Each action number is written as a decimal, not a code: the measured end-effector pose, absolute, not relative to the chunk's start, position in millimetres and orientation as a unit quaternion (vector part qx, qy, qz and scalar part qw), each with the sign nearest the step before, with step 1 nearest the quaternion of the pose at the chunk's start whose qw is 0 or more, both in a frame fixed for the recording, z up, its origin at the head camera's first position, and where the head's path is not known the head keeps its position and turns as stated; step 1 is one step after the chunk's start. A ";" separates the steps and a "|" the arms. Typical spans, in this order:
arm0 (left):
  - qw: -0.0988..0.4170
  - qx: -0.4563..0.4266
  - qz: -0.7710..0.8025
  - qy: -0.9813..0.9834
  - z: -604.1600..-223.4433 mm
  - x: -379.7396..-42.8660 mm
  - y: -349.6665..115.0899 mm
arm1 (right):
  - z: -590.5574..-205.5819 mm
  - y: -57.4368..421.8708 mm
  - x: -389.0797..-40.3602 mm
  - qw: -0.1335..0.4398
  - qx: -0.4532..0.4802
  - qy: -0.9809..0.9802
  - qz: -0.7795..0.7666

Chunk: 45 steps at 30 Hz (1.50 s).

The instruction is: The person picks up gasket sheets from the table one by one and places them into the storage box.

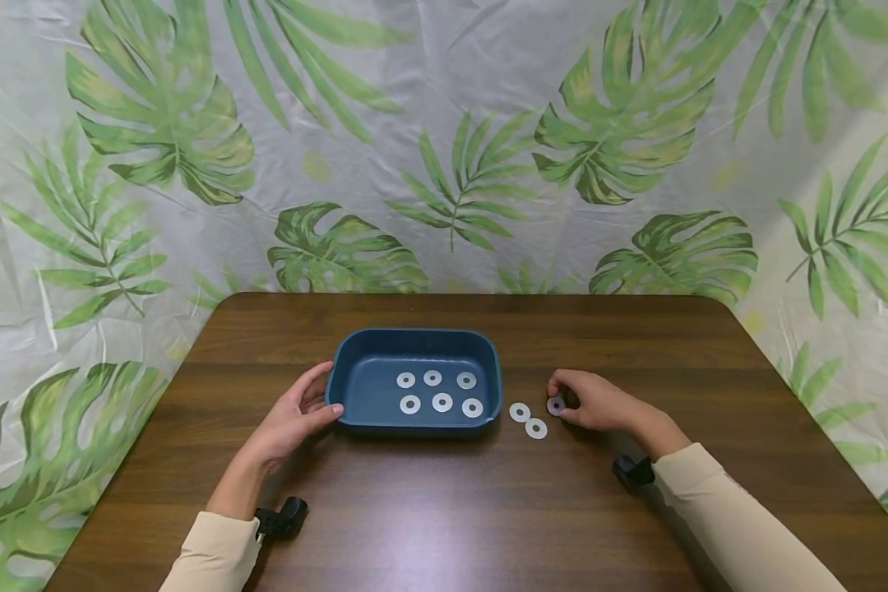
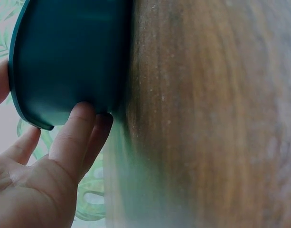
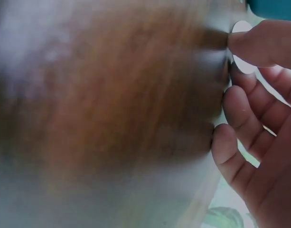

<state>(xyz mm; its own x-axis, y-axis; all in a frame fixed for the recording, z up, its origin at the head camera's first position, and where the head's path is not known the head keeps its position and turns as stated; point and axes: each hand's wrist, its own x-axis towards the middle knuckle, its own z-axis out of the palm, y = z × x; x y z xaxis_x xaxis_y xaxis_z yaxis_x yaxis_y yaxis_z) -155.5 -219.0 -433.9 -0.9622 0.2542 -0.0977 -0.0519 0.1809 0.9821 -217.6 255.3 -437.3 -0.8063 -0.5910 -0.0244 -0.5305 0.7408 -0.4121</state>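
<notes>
A dark blue rectangular tray (image 1: 413,429) rests on the table, with several flat washers (image 1: 441,402) lying in two rows toward the right of its floor. My left hand (image 1: 296,418) grips the tray's left end, thumb over the front corner of the rim; in the left wrist view its other fingers press the outer wall (image 2: 64,61). Right of the tray, my right hand (image 1: 599,403) pinches one washer (image 1: 556,405) by its edge between thumb and fingers. In the right wrist view that washer (image 3: 242,28) stands tilted, partly covered by the thumb, with the fingertips at the tabletop.
Two more washers lie on the table between the tray and my right hand, the nearer one (image 1: 536,428) close against the other (image 1: 520,412). The brown wooden table (image 1: 429,510) ends at a leaf-print curtain (image 1: 459,164) behind. Each wrist wears a black camera strap.
</notes>
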 end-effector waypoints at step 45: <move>0.122 0.067 0.643 0.753 -434.7 -156.1 -219.7 | -422.4 262.3 -238.6 0.057 -0.281 0.918 -0.272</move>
